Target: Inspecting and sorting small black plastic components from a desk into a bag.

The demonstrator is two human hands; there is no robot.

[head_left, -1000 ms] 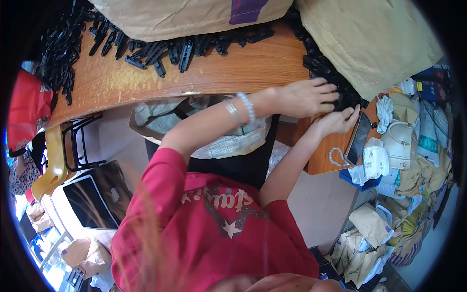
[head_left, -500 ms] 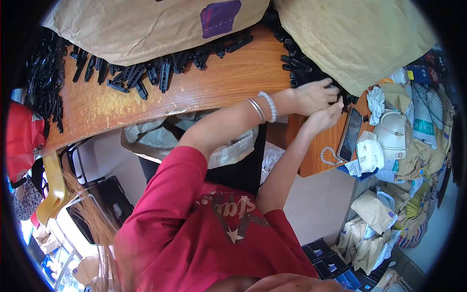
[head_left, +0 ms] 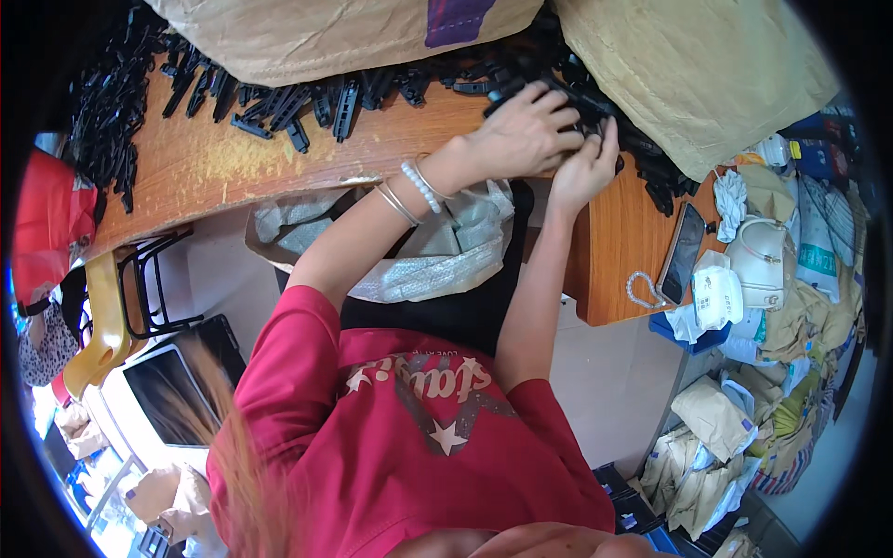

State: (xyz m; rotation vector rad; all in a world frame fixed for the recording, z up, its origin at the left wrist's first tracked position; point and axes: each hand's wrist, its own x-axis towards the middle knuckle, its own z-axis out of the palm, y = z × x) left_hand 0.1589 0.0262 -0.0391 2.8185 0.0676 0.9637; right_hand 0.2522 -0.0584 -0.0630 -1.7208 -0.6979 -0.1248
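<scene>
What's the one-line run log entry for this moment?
left hand: on black plastic parts | right hand: pinching same parts | wooden table | phone at right edge

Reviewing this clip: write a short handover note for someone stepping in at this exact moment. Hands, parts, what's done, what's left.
Left hand: palm down on the black plastic parts at the back of the wooden table, fingers curled over them.
Right hand: just beside it, fingertips pinching a small black part; the exact grip is hard to make out.
Parts: black plastic pieces lie in a long heap along the far edge, against two brown sacks.
A phone lies at the table's right end.
Done: no separate finished pile can be made out.
Left: most of the heap looks untouched.
</scene>
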